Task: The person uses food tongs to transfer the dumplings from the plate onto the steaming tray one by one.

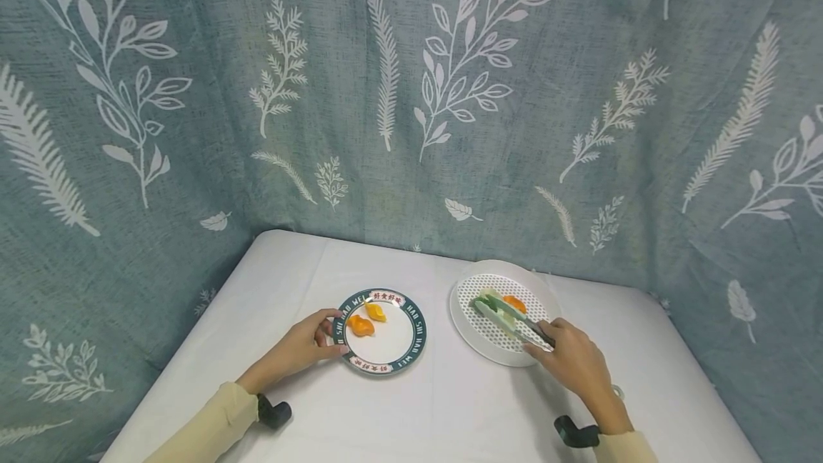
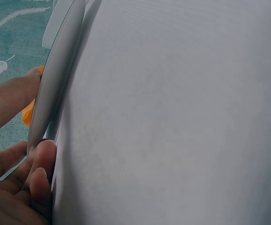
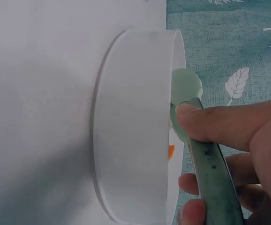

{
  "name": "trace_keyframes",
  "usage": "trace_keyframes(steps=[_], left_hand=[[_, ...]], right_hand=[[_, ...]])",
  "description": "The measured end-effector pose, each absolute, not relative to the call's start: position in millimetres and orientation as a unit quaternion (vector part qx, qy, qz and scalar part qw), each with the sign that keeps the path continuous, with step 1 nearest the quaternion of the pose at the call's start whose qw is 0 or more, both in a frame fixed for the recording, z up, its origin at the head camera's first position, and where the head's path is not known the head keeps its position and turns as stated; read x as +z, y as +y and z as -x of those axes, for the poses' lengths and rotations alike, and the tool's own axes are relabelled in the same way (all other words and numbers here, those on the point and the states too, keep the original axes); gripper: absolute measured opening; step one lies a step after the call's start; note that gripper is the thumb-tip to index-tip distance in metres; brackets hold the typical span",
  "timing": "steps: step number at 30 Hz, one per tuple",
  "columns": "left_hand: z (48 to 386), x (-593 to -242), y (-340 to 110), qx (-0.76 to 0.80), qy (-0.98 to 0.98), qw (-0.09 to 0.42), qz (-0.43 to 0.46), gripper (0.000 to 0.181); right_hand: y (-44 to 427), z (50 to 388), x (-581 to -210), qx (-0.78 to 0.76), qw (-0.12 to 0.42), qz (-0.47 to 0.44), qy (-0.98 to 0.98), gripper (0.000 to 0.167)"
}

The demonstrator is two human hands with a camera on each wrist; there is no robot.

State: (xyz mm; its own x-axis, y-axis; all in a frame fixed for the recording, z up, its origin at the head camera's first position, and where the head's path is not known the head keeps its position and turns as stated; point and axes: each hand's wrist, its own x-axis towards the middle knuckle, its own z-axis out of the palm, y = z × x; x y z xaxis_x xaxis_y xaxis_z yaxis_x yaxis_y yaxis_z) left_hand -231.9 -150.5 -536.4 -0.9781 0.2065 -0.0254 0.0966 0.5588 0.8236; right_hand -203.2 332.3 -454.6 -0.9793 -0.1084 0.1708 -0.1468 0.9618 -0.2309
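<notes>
Within the white strainer (image 1: 546,295): heads of green tongs (image 1: 519,316), held in our right grip (image 1: 574,359), beside an orange piece (image 1: 515,303). Leftward on our worktop (image 1: 424,406): one green-rimmed plate (image 1: 393,334), edge pinched by our left grip (image 1: 301,346), bearing two small pieces (image 1: 361,326).

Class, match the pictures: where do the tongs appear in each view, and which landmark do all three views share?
Head: the tongs are right of centre, held in the right hand, their tips over the white strainer.
Left wrist: not in this picture.
Right wrist: right of centre, the handle reaching the bottom edge.
Shared landmark: the teal leaf-patterned curtain, upper left in the left wrist view.
</notes>
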Motion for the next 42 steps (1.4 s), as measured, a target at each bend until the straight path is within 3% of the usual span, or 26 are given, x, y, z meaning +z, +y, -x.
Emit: trace_keyframes(steps=[16,23,42], left_hand=[[233,-534,-149,0.452,0.887,0.058,-0.078,0.071],[233,-533,-148,0.450,0.888,0.057,-0.076,0.072],[233,-536,-149,0.451,0.887,0.055,-0.083,0.071]], right_hand=[[324,198,-453,0.147,0.145,-0.061,-0.977,0.066],[295,198,-458,0.156,0.134,-0.062,-0.977,0.066],[215,203,-475,0.154,0.134,-0.174,-0.963,0.043]])
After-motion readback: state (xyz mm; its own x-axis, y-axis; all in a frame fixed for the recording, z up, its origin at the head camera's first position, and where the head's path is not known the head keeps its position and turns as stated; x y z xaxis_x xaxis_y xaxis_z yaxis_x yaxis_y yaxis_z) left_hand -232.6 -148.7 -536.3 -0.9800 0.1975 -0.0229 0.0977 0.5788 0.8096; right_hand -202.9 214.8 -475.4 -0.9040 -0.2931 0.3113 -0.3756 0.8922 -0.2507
